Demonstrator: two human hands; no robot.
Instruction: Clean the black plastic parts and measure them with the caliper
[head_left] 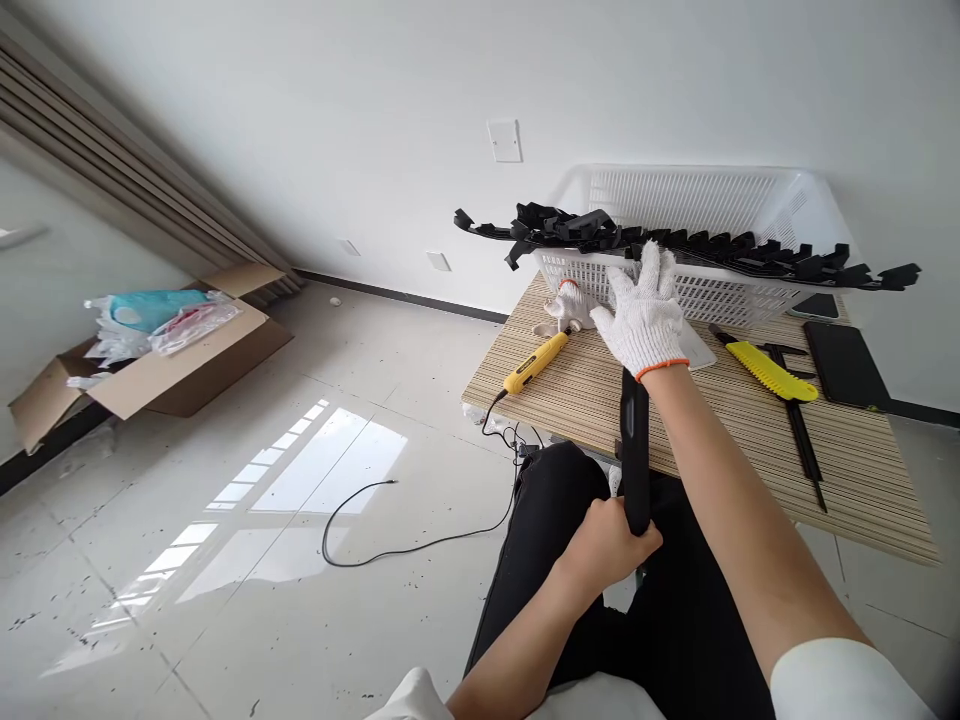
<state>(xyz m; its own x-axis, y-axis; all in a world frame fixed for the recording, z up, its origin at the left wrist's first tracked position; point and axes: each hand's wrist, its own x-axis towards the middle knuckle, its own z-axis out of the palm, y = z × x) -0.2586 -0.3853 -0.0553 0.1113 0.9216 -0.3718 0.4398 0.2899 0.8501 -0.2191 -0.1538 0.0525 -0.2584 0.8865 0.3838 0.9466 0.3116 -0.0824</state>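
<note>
Long, dark black plastic bar (634,460) runs upright through the centre right of the frame, its lower end over the person's lap and its upper part passing beneath the gloved right hand (646,328). The bare left hand (611,545) is wrapped round the lower end; the right, in a white knitted glove with an orange cuff edge, has its fingers extended and spread, and whether its palm presses on the bar cannot be seen. Good handling here calls for a firm but unstrained left grip, so that the lower end does not twist, with light, even guidance from the gloved palm; the bare fingers are best kept off any sharp edge. The upper end sits close to the jumbled black clipped strips (765,258) lying across the rim of the white perforated plastic basket (712,297), upper right, so small, slow movements would avoid snagging them. On the wood-striped table (862,480), the yellow corded pen-shaped tool (536,362) lies left of the basket's front, its black cable (420,549) trailing over the floor, best kept clear of the feet.
</note>
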